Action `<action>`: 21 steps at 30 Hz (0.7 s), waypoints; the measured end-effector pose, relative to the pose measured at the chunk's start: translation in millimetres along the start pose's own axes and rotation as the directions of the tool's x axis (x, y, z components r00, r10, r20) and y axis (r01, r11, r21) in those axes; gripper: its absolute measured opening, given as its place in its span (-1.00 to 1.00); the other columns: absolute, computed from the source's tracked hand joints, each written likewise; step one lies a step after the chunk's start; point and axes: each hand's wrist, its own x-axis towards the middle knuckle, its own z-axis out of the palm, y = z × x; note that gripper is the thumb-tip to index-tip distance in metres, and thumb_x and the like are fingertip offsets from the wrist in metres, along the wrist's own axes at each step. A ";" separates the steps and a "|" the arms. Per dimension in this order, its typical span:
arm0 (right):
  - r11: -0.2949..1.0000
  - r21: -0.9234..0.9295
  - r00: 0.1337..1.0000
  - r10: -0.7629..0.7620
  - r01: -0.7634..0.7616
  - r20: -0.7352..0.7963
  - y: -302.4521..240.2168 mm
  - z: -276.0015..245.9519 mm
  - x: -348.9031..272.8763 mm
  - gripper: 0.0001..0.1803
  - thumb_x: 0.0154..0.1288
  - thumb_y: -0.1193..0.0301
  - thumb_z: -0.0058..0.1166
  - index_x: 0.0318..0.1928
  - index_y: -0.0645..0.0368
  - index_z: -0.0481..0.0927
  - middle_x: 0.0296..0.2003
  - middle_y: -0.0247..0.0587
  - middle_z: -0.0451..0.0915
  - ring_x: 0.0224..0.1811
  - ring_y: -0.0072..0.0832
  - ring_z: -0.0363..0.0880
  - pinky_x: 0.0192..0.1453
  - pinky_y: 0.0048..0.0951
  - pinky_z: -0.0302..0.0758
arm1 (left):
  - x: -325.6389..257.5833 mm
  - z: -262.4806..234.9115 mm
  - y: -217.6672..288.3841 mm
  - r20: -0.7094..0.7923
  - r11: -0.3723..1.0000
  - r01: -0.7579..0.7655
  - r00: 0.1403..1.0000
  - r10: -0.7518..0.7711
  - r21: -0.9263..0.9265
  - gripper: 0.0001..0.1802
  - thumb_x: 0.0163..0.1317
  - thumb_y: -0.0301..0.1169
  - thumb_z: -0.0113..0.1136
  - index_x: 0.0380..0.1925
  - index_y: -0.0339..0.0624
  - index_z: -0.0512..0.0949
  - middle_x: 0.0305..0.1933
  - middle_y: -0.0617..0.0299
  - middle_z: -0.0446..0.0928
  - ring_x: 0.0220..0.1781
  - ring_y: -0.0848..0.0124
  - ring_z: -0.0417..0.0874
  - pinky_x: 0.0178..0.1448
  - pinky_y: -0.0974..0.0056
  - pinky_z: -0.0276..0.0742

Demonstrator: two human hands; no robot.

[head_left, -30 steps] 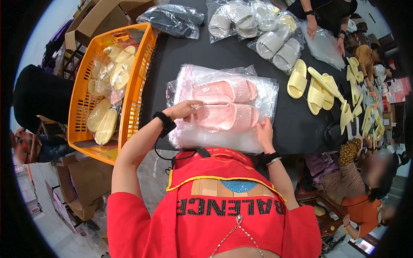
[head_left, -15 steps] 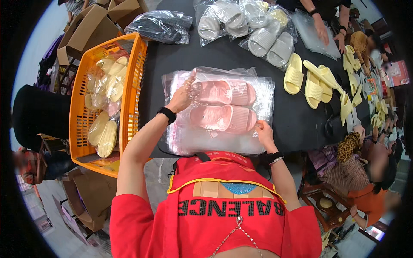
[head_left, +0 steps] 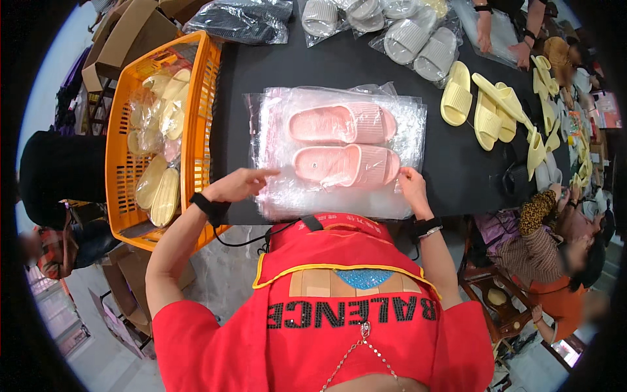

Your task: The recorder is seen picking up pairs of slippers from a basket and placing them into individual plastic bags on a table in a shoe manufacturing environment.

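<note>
A pair of pink slide slippers (head_left: 323,164) lies side by side with toes to the right. Clear film glints over their straps, so they appear to be inside a plastic bag. Beneath them is a flat stack of clear plastic bags (head_left: 277,202). My right hand (head_left: 413,189) pinches the bag's edge at the toe of the nearer slipper. Left of the stack's lower part, my left hand (head_left: 241,185) is open, fingers stretched toward the slippers and holding nothing.
An orange basket (head_left: 198,124) with bagged slippers stands at the left. Bagged grey slippers (head_left: 418,46) and a dark bagged item (head_left: 245,23) lie at the back. Loose yellow slippers (head_left: 456,95) are on the right. A co-worker's hands (head_left: 503,42) handle bags at the far right.
My left hand has left the bag's upper left side and come down toward me, off the slippers. My right hand stays at the bag's right edge. The view has shifted slightly.
</note>
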 end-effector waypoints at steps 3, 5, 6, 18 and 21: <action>0.998 -0.018 0.998 -0.062 0.062 -0.001 2.7 2.2 2.4 -0.73 0.10 0.41 -0.02 -0.20 0.29 0.53 -0.40 -0.09 0.59 -0.35 -0.36 0.57 -0.23 -0.43 0.45 | 27.8 -9.8 15.0 -0.174 0.995 -0.026 0.985 0.008 -0.100 -0.57 0.12 -0.54 -0.07 0.06 -0.21 0.36 -0.33 0.10 0.51 -0.25 0.43 0.53 -0.16 0.35 0.45; 0.998 -0.008 0.998 -0.057 0.057 0.003 6.6 4.0 4.0 -0.73 0.10 0.40 -0.02 -0.20 0.28 0.53 -0.38 -0.08 0.60 -0.33 -0.36 0.58 -0.22 -0.43 0.45 | 58.4 -10.1 16.7 -0.211 0.993 -0.113 0.972 0.103 -0.035 -0.58 0.13 -0.56 -0.11 0.05 -0.23 0.35 -0.36 0.09 0.53 -0.27 0.40 0.53 -0.13 0.33 0.45; 0.999 0.004 0.999 -0.053 0.052 0.010 7.8 5.0 5.0 -0.73 0.10 0.40 -0.01 -0.20 0.28 0.53 -0.36 -0.08 0.60 -0.30 -0.35 0.58 -0.20 -0.43 0.46 | 73.9 -9.5 19.7 -0.257 0.984 -0.162 0.950 0.175 0.072 -0.59 0.13 -0.56 -0.11 0.04 -0.23 0.36 -0.31 0.08 0.53 -0.25 0.38 0.53 -0.10 0.31 0.44; 0.993 0.114 1.000 0.023 -0.025 0.021 -0.8 6.5 -6.1 -0.70 0.10 0.43 -0.05 -0.14 0.29 0.49 -0.41 -0.21 0.59 -0.38 -0.54 0.53 -0.32 -0.53 0.43 | 177.6 40.6 67.9 -0.276 0.680 -0.204 0.804 0.526 0.704 -0.81 -0.02 -0.36 0.09 -0.37 -0.14 0.49 -0.21 0.11 0.41 -0.20 0.15 0.42 -0.11 0.13 0.37; 0.996 0.074 0.999 -0.044 0.046 -0.029 2.1 7.5 -6.2 -0.73 0.10 0.48 -0.06 -0.15 0.26 0.48 -0.46 -0.22 0.56 -0.45 -0.51 0.52 -0.39 -0.51 0.43 | 181.0 45.7 66.1 -0.237 0.588 -0.228 0.759 0.607 0.776 -0.83 -0.05 -0.39 0.08 -0.41 -0.18 0.50 -0.20 0.13 0.42 -0.18 0.15 0.42 -0.11 0.13 0.37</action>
